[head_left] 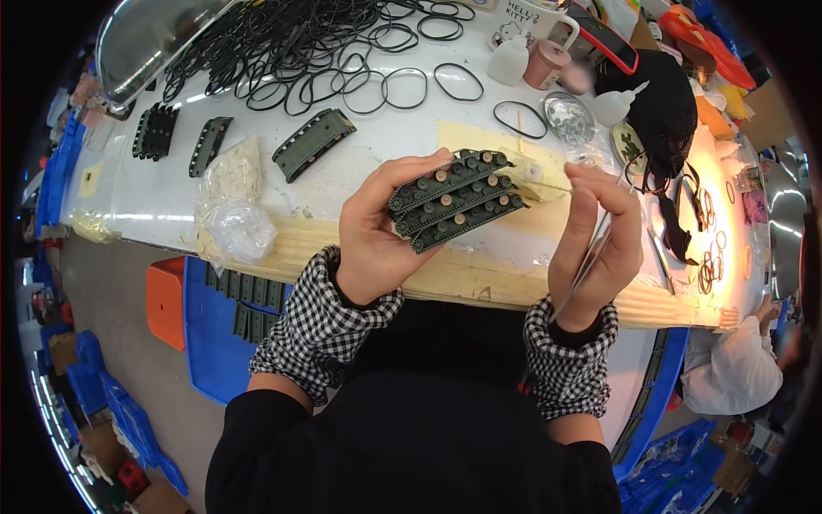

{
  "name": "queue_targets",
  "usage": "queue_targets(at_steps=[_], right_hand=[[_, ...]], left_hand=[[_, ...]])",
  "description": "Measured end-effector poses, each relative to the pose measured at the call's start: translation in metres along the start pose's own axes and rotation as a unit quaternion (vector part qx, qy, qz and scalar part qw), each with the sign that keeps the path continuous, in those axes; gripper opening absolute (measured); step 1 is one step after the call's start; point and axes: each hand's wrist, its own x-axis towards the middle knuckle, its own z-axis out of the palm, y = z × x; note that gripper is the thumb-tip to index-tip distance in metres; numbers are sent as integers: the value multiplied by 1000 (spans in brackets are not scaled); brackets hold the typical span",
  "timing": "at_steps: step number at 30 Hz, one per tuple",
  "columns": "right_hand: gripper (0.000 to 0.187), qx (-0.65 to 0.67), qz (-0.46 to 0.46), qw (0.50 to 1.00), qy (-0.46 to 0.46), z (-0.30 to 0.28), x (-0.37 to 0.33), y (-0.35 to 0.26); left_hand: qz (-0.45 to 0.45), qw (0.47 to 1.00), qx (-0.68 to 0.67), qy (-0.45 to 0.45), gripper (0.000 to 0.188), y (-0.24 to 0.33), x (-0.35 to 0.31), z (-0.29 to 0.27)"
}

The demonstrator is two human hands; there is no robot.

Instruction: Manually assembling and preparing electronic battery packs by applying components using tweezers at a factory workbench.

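Observation:
My left hand (381, 227) grips several dark green plastic toy-like parts (454, 199), stacked and fanned, with rows of small round wheels or studs in black and copper tones along their edges. To the right, apart from the stack, my right hand (599, 240) is closed. A pair of thin metal tweezers (592, 255) lies across its palm, held by the fingers. Thumb and forefinger meet at the tip; whether they pinch something tiny there I cannot tell. Three similar green pieces rest on the table at left, among them a wide one (314, 144) and a narrow one (209, 146).
Black rubber bands (300, 51) pile up at the far side, with loose ones around. A white mug (522, 24), squeeze bottles (612, 107) and a foil dish (568, 117) stand at far right. A plastic bag (235, 214) lies left; blue trays (205, 343) with green parts sit below the wooden edge.

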Motion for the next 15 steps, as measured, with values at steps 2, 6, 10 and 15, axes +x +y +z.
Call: queue_targets(at_steps=[2,6,10,15], right_hand=[[5,95,38,994,-26,4,-5,-6],[7,173,95,978,-73,10,-11,-9],[7,176,95,977,-75,13,-12,-9],[8,158,80,981,-76,15,-12,-9]], left_hand=[[-11,1000,-15,0,59,1,1,2],[-13,1000,-12,-2,59,0,0,1],[-7,1000,-14,2,59,0,0,1],[1,1000,-15,4,60,-1,0,1]])
